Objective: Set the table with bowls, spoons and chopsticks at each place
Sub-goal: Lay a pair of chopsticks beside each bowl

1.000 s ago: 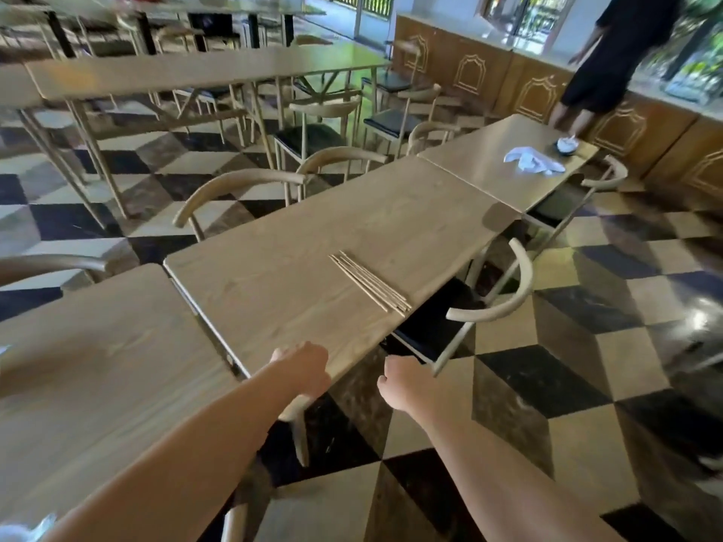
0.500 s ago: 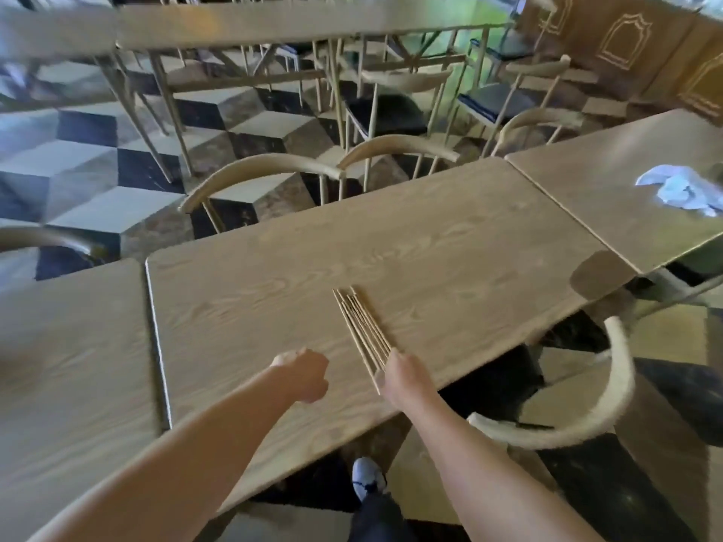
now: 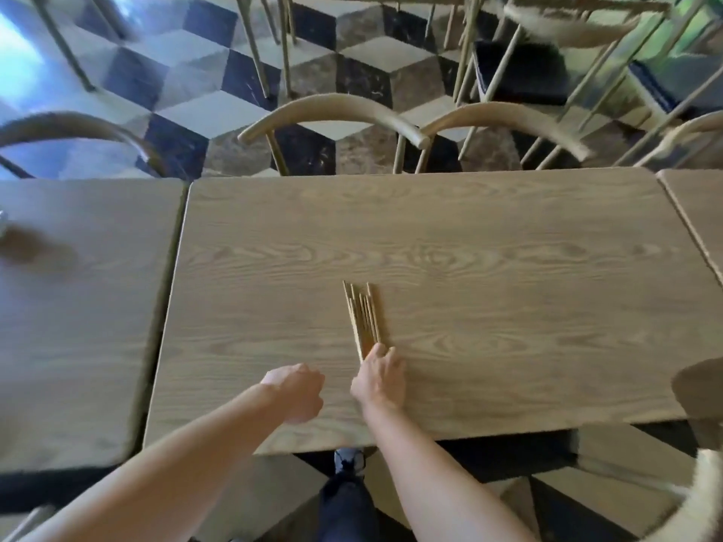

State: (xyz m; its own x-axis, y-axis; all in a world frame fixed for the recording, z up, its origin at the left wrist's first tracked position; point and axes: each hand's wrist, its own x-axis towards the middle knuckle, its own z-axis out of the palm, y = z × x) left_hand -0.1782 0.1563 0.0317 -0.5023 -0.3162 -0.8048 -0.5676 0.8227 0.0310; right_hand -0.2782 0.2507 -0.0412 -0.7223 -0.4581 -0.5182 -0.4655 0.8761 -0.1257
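Observation:
A bundle of several light wooden chopsticks point(image 3: 364, 318) lies on the wooden table point(image 3: 508, 267), near its front edge and pointing away from me. My right hand point(image 3: 379, 375) rests on the table with its fingers closed over the near ends of the chopsticks. My left hand point(image 3: 297, 391) hovers just to the left, curled into a loose fist with nothing visible in it. No bowls or spoons are in view.
Two curved-back wooden chairs point(image 3: 332, 107) point(image 3: 504, 119) stand at the table's far side. Another table point(image 3: 78, 326) butts against the left edge, and a third point(image 3: 700, 205) sits at the right. A chair back point(image 3: 700, 494) is near my right. The floor is checkered.
I have stepped up to the table and my view has tilted down. My right hand went from off the table's edge onto the near ends of the chopsticks; my left hand came over the table.

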